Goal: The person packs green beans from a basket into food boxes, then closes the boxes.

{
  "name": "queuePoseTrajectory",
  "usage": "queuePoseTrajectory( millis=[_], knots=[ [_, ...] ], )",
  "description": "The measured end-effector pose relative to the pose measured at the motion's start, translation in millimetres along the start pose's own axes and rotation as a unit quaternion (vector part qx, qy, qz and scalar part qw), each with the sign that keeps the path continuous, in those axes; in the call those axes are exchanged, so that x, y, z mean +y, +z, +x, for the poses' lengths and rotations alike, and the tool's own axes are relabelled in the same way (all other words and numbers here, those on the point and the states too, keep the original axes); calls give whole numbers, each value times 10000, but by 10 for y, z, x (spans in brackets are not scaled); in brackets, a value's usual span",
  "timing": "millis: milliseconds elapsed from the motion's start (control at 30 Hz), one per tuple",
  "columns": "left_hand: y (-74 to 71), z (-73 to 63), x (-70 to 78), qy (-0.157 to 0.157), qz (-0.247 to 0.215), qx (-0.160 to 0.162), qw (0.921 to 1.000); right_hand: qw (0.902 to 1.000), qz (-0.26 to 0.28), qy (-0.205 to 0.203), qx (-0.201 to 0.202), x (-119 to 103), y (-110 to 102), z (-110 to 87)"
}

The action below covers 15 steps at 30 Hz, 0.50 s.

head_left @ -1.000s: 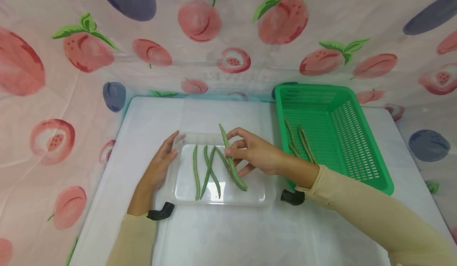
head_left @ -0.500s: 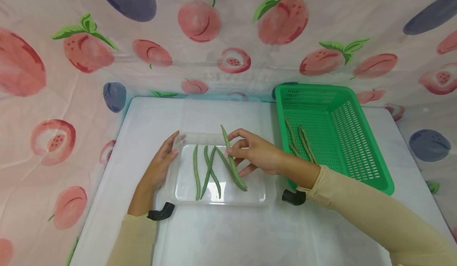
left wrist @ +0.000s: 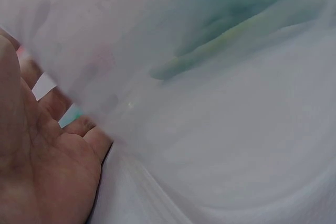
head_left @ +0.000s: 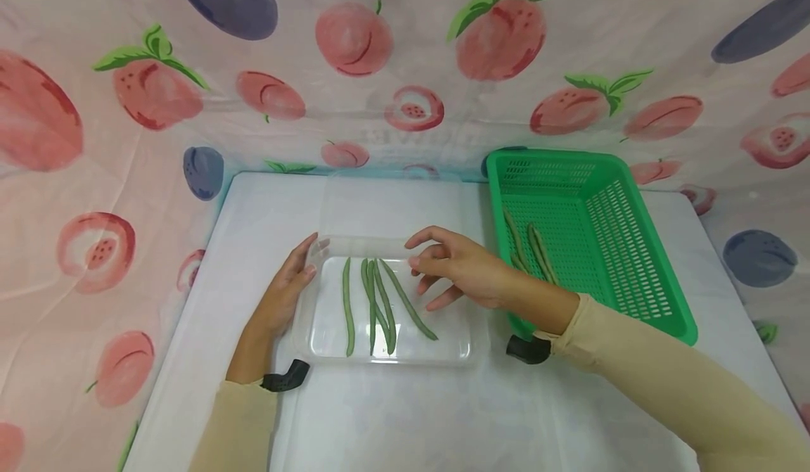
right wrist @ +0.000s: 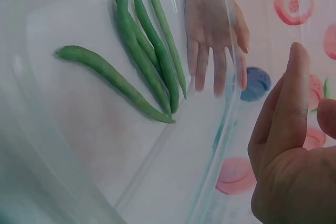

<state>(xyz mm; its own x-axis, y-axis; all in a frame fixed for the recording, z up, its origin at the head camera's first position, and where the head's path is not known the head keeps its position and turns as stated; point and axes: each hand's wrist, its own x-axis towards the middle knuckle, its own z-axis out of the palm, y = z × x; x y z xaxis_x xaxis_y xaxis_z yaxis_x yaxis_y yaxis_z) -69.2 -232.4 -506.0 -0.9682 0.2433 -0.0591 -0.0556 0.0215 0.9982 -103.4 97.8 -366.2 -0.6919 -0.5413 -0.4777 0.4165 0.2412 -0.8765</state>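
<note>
Several green beans [head_left: 347, 307] lie in a clear plastic box [head_left: 436, 356] on the table. Some touch or cross near the middle, with one apart on the left and another slanting on the right. My left hand [head_left: 285, 290] rests against the outside of the box's left wall; its straight fingers [right wrist: 203, 64] show through the plastic in the right wrist view. Above the box's right part hovers my right hand [head_left: 458, 268], fingers loosely bent and spread, holding nothing. The left wrist view has the left palm [left wrist: 50, 166] beside the blurry box wall.
A green plastic basket [head_left: 654, 247] stands to the right, with a few more beans [head_left: 541, 250] along its left side. Behind the box lies a clear, flat, lid-like sheet [head_left: 392, 201]. Fruit-print cloth [head_left: 278, 134] hangs around the table.
The right hand has let go of a bean, which now lies in the box, and drawn slightly right. The middle beans have shifted closer together. The left hand has stayed put.
</note>
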Motion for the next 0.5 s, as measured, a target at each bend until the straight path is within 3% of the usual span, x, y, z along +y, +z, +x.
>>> queuePoseTrajectory(
  millis=[500],
  knots=[
    [5, -9, 22, -120, 129, 62, 9998, 9979, 197, -480, 394, -200, -568, -334]
  ],
)
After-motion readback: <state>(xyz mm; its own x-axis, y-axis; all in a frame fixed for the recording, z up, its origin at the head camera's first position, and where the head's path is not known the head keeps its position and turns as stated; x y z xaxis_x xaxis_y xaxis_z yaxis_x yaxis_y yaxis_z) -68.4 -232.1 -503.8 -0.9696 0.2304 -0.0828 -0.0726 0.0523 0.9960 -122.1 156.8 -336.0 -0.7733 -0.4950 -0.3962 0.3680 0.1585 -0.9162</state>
